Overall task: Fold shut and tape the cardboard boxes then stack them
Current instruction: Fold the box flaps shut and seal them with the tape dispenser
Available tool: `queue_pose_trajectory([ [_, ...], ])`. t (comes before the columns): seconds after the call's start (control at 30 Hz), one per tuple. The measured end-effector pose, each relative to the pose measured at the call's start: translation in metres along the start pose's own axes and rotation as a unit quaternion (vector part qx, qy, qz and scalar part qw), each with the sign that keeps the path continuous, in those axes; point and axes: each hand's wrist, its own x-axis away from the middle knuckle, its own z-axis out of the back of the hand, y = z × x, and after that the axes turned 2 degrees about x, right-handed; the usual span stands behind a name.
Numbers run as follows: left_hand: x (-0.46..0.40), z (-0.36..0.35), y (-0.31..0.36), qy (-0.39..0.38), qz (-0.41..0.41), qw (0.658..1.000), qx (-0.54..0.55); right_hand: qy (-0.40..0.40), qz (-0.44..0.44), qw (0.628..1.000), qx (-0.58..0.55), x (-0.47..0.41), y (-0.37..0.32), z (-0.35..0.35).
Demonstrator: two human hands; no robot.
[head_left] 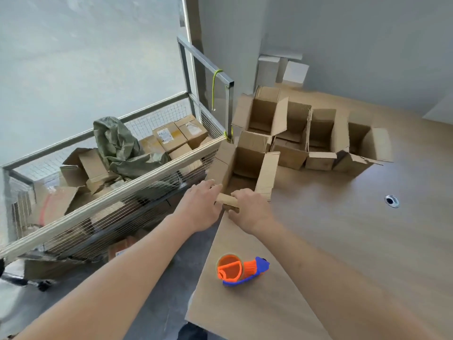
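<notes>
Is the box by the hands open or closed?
Open. The nearest box has side flaps standing up, and its inside shows.

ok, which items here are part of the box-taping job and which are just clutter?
Job:
- nearest open box, both hands on its near flap
- other open boxes
- tape dispenser

Clutter:
- wire cart of packed cartons
- green sack
- white boxes

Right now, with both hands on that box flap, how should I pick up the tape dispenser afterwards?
Grip the tape dispenser by its blue handle, which points right, away from the orange roll. Come from above and the right with the right hand, the nearer one to that end. The dispenser lies on its side on the table, with bare surface around the handle, so nothing looks likely to block the fingers.
</notes>
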Motion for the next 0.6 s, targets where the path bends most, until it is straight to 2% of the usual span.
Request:
queue_pose_trajectory([
  [0.27,-0.062,-0.014,-0.037,-0.024,-0.080,0.997,-0.006,0.025,-0.071,0.994,0.079,-0.028,0.003,-0.043],
  [0.43,-0.080,-0.017,-0.032,-0.050,-0.113,0.992,-0.008,0.012,-0.151,0.985,0.087,-0.015,0.021,-0.035],
  [0.6,-0.085,-0.031,-0.008,-0.072,-0.147,0.985,-0.045,0.027,-0.252,0.960,0.121,0.019,0.050,-0.028],
])
